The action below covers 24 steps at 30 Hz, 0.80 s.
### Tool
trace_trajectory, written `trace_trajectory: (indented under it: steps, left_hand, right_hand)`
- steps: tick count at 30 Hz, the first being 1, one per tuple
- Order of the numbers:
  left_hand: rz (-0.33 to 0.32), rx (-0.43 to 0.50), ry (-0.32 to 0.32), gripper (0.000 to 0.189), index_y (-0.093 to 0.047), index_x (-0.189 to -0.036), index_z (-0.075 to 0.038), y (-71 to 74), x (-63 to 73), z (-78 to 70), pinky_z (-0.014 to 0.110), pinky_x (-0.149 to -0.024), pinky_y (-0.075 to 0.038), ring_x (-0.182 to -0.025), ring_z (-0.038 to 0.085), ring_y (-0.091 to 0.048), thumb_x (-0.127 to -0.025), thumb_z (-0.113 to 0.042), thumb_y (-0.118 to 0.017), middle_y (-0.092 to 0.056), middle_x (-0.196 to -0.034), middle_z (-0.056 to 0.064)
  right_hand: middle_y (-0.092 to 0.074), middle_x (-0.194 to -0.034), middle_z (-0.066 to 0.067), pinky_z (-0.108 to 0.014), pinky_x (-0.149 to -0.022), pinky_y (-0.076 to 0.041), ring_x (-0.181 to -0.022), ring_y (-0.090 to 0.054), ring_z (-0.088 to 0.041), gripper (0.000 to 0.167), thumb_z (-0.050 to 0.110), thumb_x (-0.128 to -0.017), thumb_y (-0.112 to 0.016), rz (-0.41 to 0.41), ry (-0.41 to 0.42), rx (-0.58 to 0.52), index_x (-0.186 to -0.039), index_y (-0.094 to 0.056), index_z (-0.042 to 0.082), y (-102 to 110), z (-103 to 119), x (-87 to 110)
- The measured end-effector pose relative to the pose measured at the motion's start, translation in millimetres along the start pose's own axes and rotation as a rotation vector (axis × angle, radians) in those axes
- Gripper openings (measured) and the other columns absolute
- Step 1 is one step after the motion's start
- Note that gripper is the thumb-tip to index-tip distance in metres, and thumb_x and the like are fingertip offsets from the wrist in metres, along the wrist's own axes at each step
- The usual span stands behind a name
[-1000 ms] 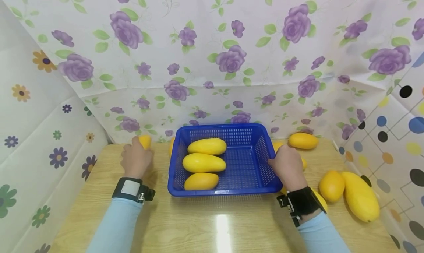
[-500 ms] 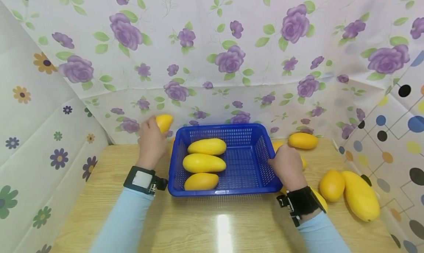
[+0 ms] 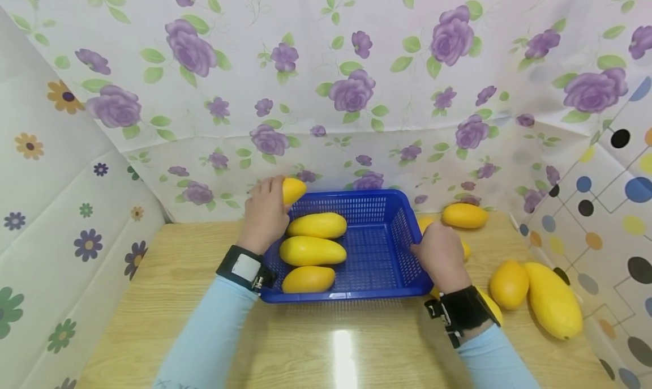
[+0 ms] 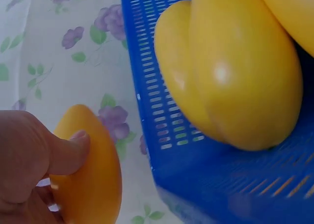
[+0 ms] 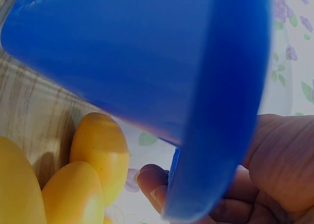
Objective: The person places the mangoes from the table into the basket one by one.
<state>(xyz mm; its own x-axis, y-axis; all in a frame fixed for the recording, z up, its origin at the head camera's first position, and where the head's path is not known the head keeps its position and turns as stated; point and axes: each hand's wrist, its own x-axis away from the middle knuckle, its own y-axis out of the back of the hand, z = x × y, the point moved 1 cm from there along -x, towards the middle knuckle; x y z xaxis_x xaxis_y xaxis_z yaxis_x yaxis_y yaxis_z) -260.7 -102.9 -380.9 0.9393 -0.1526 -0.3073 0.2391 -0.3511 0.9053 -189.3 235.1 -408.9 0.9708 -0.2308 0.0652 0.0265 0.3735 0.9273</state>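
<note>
My left hand (image 3: 266, 214) grips a small orange-yellow mango (image 4: 95, 170), with the thumb lying along its side. In the head view this hand and mango overlap the back left corner of a blue perforated plastic basket (image 3: 374, 247). Three yellow mangoes (image 3: 313, 251) lie in a column along the basket's left half. At the opposite side, my right hand (image 3: 442, 257) holds the basket's right rim; in the right wrist view its thumb and fingers (image 5: 153, 182) stand on either side of the blue rim (image 5: 221, 111).
More mangoes lie on the wooden table (image 3: 326, 343) right of the basket: one mango (image 3: 465, 216) at the back, a rounder mango (image 3: 510, 285) beside a long mango (image 3: 555, 301), and others partly hidden behind my right hand and wrist. Flower-printed cloth (image 3: 326, 94) walls the back.
My left hand has lifted the mango from the table at the left and carried it right to the basket's back left corner. My right hand stays on the rim.
</note>
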Motion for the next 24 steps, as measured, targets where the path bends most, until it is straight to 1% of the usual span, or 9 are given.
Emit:
trace_trajectory:
  steps: [2, 6, 10, 12, 16, 20, 24]
  left_hand:
    - [0.018, -0.015, -0.017, 0.064, -0.034, -0.140, -0.010, -3.2, -0.3, -3.6, 0.061, -0.092, -0.038, -0.124, 0.038, -0.041, -0.086, -0.020, -0.066, -0.044, -0.135, 0.015]
    - [0.075, -0.028, -0.022, 0.062, -0.035, -0.139, -0.014, -10.6, -1.0, -8.7, 0.061, -0.095, -0.034, -0.125, 0.038, -0.039, -0.086, -0.022, -0.066, -0.043, -0.137, 0.011]
    - [0.130, -0.021, -0.014, 0.062, -0.035, -0.139, -0.017, -19.5, -3.0, -11.0, 0.064, -0.095, -0.034, -0.125, 0.039, -0.039, -0.086, -0.021, -0.066, -0.042, -0.139, 0.010]
    - [0.155, -0.015, -0.016, 0.061, -0.035, -0.139, -0.016, -23.5, -4.3, -11.6, 0.064, -0.095, -0.036, -0.125, 0.040, -0.039, -0.086, -0.020, -0.066, -0.042, -0.139, 0.011]
    - [0.195, -0.009, -0.029, 0.062, -0.035, -0.140, -0.015, -30.4, -5.7, -13.0, 0.061, -0.097, -0.038, -0.128, 0.040, -0.037, -0.086, -0.017, -0.065, -0.040, -0.141, 0.013]
    - [0.218, -0.014, -0.033, 0.062, -0.034, -0.141, -0.014, -36.9, -5.9, -12.8, 0.062, -0.100, -0.036, -0.133, 0.040, -0.032, -0.087, -0.015, -0.063, -0.038, -0.144, 0.013]
    - [0.212, -0.021, -0.036, 0.060, -0.033, -0.142, -0.012, -40.9, -4.9, -11.2, 0.063, -0.103, -0.032, -0.136, 0.040, -0.029, -0.089, -0.013, -0.061, -0.037, -0.144, 0.013]
  right_hand:
    - [-0.057, -0.068, -0.011, -0.028, -0.050, -0.041, -0.060, -0.056, -0.022, 0.030, 0.026, -0.077, -0.075, -0.008, 0.004, 0.003, -0.080, -0.063, -0.001, 0.7, -0.2, 0.1]
    - [-0.057, -0.067, -0.010, -0.028, -0.050, -0.040, -0.059, -0.055, -0.022, 0.029, 0.026, -0.077, -0.075, -0.008, 0.003, 0.003, -0.079, -0.063, -0.001, 2.0, 0.3, 0.3]
    - [-0.058, -0.068, -0.011, -0.028, -0.050, -0.041, -0.060, -0.056, -0.022, 0.030, 0.026, -0.077, -0.075, -0.004, -0.006, 0.006, -0.081, -0.063, -0.002, 2.6, 1.1, 0.2]
    - [-0.058, -0.069, -0.011, -0.029, -0.050, -0.041, -0.061, -0.057, -0.023, 0.031, 0.026, -0.077, -0.075, -0.005, -0.009, 0.012, -0.082, -0.063, -0.002, 2.7, 1.1, 0.1]
    - [-0.058, -0.070, -0.011, -0.029, -0.050, -0.041, -0.062, -0.057, -0.023, 0.030, 0.026, -0.077, -0.075, -0.004, -0.009, 0.012, -0.082, -0.063, -0.002, 2.0, 1.0, -0.4]
    - [-0.058, -0.069, -0.011, -0.029, -0.050, -0.041, -0.061, -0.056, -0.022, 0.030, 0.026, -0.077, -0.074, -0.004, -0.007, 0.014, -0.079, -0.062, -0.001, 1.6, 1.5, 1.2]
    - [-0.058, -0.067, -0.010, -0.028, -0.049, -0.040, -0.059, -0.056, -0.022, 0.029, 0.026, -0.078, -0.074, 0.002, -0.012, 0.019, -0.078, -0.062, 0.000, 1.3, 2.7, 3.8]
